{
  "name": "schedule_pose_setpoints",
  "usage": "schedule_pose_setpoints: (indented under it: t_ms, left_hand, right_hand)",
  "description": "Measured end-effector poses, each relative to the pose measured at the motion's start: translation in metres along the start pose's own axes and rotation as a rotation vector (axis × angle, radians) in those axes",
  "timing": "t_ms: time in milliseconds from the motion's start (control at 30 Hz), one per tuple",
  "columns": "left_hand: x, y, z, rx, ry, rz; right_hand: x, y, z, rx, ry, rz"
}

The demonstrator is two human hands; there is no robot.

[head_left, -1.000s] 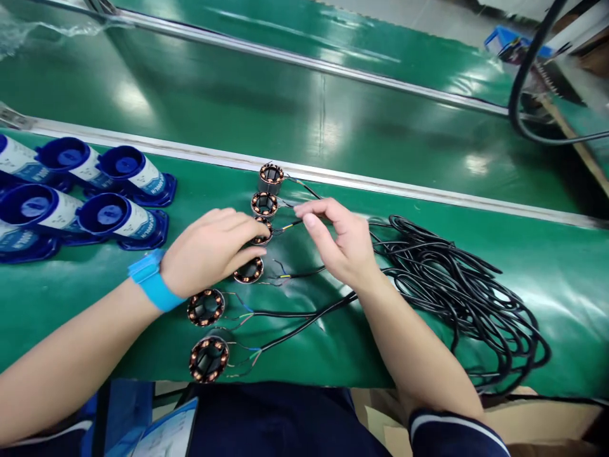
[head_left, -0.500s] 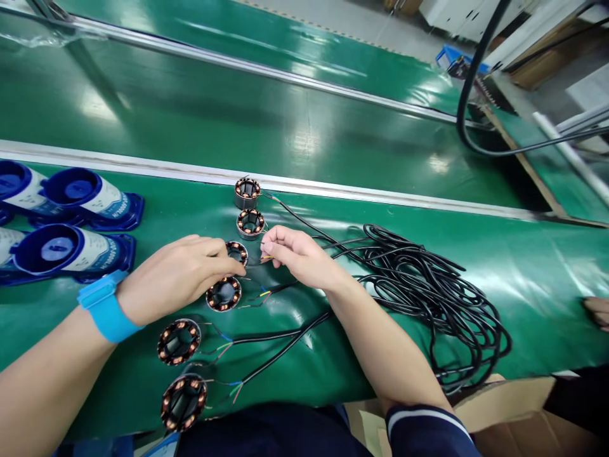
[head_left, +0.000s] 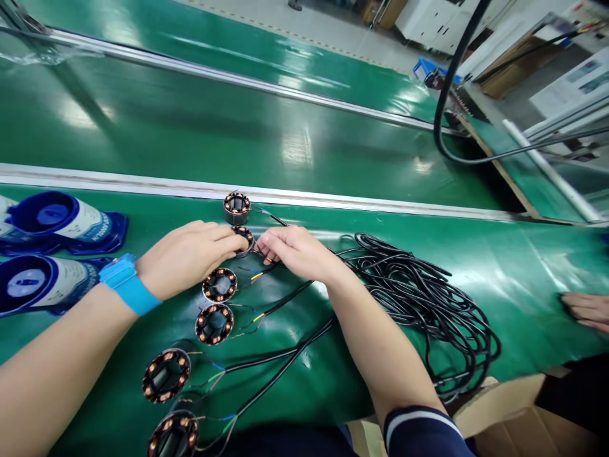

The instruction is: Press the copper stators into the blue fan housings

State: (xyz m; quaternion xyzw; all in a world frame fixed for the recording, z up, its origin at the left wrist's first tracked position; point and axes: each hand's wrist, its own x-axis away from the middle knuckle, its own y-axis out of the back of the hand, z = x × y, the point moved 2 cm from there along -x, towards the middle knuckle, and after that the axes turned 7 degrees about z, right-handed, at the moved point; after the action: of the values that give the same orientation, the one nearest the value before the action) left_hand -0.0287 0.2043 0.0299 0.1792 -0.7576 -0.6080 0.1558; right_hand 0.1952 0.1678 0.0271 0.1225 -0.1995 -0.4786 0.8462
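Note:
Several motor stators with copper windings stand in a slanting row on the green bench. My left hand (head_left: 200, 254), with a blue wristband (head_left: 130, 284), has its fingers closed on the rim of the second stator from the far end (head_left: 245, 236). Just right of it, my right hand (head_left: 292, 249) pinches thin wires of a cable, partly hidden by the fingers. The farthest stator (head_left: 236, 208) stands beyond both hands. Nearer me are a third stator (head_left: 219, 273), a fourth (head_left: 215, 341) and others, with coloured wires joined to black cables.
A tangled heap of black cables (head_left: 423, 298) lies to the right. Blue-and-white tubs (head_left: 71, 282) stand at the left. Another person's hand (head_left: 587, 310) rests at the right edge. An open cardboard box (head_left: 504, 406) sits below the bench edge; a thick black cable (head_left: 440, 120) hangs at upper right.
Both hands have moved from the third stator to the second one, farther up the row. The third stator and its yellow wire now lie uncovered. The view has shifted slightly.

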Motion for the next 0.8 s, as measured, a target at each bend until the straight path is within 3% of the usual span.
schedule_pose_setpoints:
  t_ms: [167, 333, 400, 500, 600, 667, 700, 800]
  left_hand:
    - [0.015, 0.003, 0.002, 0.013, -0.028, 0.019]
    - [0.018, 0.005, 0.001, -0.011, -0.028, 0.07]
    - [0.019, 0.006, 0.0, -0.036, -0.016, 0.077]
    - [0.019, 0.009, 0.003, 0.033, -0.022, 0.039]
    - [0.011, 0.013, 0.013, 0.124, 0.037, -0.084]
    - [-0.002, 0.014, 0.023, 0.083, 0.099, -0.161]
    - [-0.009, 0.013, 0.027, 0.045, 0.119, -0.167]
    - [-0.03, 0.008, 0.038, -0.023, 0.142, -0.089]
  right_hand:
    - [-0.009, -0.008, -0.005, -0.234, -0.05, 0.071]
    - [-0.015, -0.018, -0.012, -0.619, -0.141, -0.002]
    - [-0.013, -0.018, -0.012, -0.581, -0.132, -0.005]
    - [-0.005, -0.008, -0.007, -0.348, -0.027, -0.02]
    - [-0.004, 0.014, 0.001, -0.125, 0.142, -0.297]
    - [-0.014, 0.025, 0.004, -0.063, 0.161, -0.444]
    - [-0.022, 0.028, 0.004, -0.067, 0.138, -0.449]
    - [-0.046, 0.029, 0.002, -0.114, -0.009, -0.285]
